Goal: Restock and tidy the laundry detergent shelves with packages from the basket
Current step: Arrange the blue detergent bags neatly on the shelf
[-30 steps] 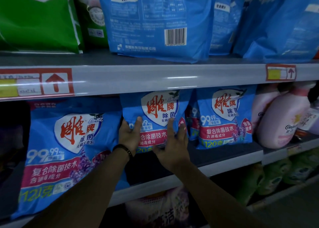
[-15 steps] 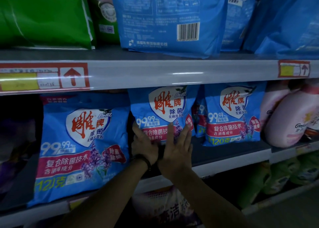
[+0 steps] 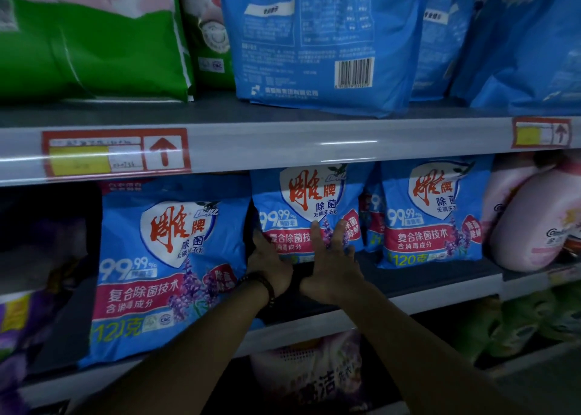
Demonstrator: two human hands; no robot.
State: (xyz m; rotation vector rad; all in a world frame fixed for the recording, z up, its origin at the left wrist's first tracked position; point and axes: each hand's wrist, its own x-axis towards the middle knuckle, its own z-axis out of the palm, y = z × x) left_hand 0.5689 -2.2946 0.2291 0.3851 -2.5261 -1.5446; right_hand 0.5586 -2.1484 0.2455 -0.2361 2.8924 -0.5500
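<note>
A blue detergent bag (image 3: pixel 309 207) stands upright in the middle of the middle shelf (image 3: pixel 424 284). My left hand (image 3: pixel 267 262), with a dark bracelet on its wrist, grips the bag's lower left edge. My right hand (image 3: pixel 331 262) lies flat on the bag's lower front with fingers spread. A larger matching blue bag (image 3: pixel 163 273) stands at the shelf's front to the left. Another matching bag (image 3: pixel 430 213) stands to the right, with a further one partly hidden between them. No basket is in view.
Pink bottles (image 3: pixel 534 219) fill the right end of the middle shelf. The upper shelf (image 3: pixel 283 144) carries green bags (image 3: pixel 91 34) and big blue bags (image 3: pixel 317 40). Below are a pale lavender bag (image 3: pixel 314 380) and green packs (image 3: pixel 531 320). Dark purple packs (image 3: pixel 19 314) sit far left.
Both hands slid lower and further in along the middle bag, which now stands deeper on the shelf. The camera moved closer and left.
</note>
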